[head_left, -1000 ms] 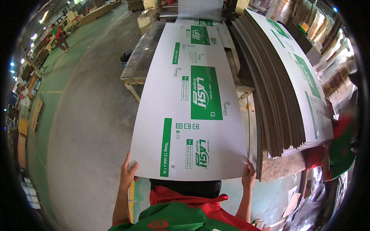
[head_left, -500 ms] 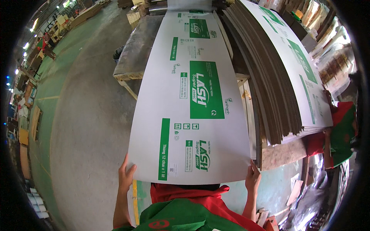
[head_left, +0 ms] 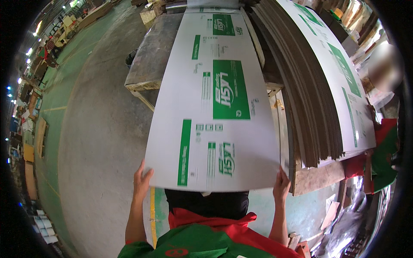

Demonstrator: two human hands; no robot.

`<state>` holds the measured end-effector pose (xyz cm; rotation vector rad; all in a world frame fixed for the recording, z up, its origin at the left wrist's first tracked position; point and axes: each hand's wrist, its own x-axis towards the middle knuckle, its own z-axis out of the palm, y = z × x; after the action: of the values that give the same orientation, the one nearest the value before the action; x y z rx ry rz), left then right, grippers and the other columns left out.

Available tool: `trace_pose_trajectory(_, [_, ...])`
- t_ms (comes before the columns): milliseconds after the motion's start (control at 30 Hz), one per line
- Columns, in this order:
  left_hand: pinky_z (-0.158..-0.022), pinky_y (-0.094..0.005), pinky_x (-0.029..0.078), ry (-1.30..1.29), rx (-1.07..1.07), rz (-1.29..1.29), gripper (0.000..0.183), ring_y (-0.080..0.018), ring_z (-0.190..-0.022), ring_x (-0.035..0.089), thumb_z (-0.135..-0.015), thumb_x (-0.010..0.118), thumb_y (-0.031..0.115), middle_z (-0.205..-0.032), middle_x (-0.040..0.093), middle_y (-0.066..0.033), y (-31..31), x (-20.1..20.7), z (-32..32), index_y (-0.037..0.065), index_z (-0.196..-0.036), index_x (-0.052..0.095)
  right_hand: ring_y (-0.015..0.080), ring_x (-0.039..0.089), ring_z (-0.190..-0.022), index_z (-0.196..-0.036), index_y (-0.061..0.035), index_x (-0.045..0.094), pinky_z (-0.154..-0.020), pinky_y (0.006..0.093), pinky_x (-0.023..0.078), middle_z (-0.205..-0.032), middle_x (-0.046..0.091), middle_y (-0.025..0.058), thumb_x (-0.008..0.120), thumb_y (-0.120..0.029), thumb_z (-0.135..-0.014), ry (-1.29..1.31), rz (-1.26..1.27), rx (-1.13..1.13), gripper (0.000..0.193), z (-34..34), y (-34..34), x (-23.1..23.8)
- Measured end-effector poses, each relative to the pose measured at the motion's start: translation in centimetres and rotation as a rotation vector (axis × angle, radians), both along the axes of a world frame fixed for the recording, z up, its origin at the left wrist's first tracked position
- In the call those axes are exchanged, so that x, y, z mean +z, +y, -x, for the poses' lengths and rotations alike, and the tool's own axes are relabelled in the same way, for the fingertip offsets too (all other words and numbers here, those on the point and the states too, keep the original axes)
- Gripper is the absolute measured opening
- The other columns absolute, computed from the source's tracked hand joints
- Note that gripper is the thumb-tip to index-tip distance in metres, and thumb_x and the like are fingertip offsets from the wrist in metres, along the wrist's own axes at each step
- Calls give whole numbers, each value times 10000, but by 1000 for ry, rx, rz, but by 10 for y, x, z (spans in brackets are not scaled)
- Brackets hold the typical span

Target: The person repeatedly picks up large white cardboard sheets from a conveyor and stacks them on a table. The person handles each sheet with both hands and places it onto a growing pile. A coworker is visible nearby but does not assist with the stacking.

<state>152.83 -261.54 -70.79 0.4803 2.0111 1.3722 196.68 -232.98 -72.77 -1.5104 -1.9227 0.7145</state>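
A long white cardboard sheet (head_left: 172, 142) with green printing stretches away from me, its near edge held in front of my waist. My left hand (head_left: 141, 177) grips the near left corner, thumb on top and the other fingers partly hidden beneath. At the near right corner my right hand (head_left: 282, 185) pinches the edge in the same way. The far end of the sheet rests between a metal-topped table and a tall stack, reaching a grey metal surface (head_left: 213, 4) at the back.
On the right stands a tall stack of cardboard sheets (head_left: 309, 99), a matching printed sheet on top. A co-worker in a red and green shirt (head_left: 385, 150) has hands at its near right edge. A metal-topped table (head_left: 155, 47) stands left of my sheet. Plastic wrapping (head_left: 346, 215) lies lower right.
The sheet has moved a little away from me, its near edge now farther from my body. Both hands moved forward with it, still gripping the corners.
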Motion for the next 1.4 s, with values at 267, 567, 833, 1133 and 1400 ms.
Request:
trace_pose_trajectory(267, [-1138,-371,346,-54,51,-47,678,-255,-1392,432,-952,646,198,-1500,455,-210,115,-60,72,-21,-1521,350,257,709,-966,-1223,13,675,-841,345,543,-1108,716,217,517,-165,-1022,24,-82,-43,311,58,136,-41])
trace_pose_trajectory(567, [-987,-410,483,-34,257,282,960,-315,-1251,556,-851,790,347,-1408,520,-247,222,-90,134,-25,-1546,243,404,583,-1103,-1288,-60,635,-963,477,463,-1199,641,220,629,-178,-948,-324,-236,-88,361,126,196,-5])
trace_pose_trajectory(833, [-1075,-433,469,-7,359,-96,1133,-352,-1326,494,-846,799,394,-1558,293,-258,260,-99,118,47,-1588,16,357,451,-1314,-1402,-51,530,-1106,484,339,-1390,502,186,747,-301,-876,-618,-791,-472,622,-37,146,116])
trace_pose_trajectory(1133, [-853,-419,584,-380,-266,-383,668,-310,-1027,686,-976,634,402,-1256,593,-199,257,3,-45,-35,-1426,402,267,649,-851,-1077,-65,692,-753,380,535,-1014,707,91,642,10,-772,-549,-1036,-81,318,-4,114,168])
trace_pose_trajectory(1400, [-587,-323,599,-392,-652,-431,591,-213,-710,707,-967,634,214,-917,698,-165,248,114,-135,-53,-1443,408,329,606,-1176,-1178,-47,669,-1011,428,481,-1211,650,150,717,-85,-844,-314,-882,138,339,6,-41,152])
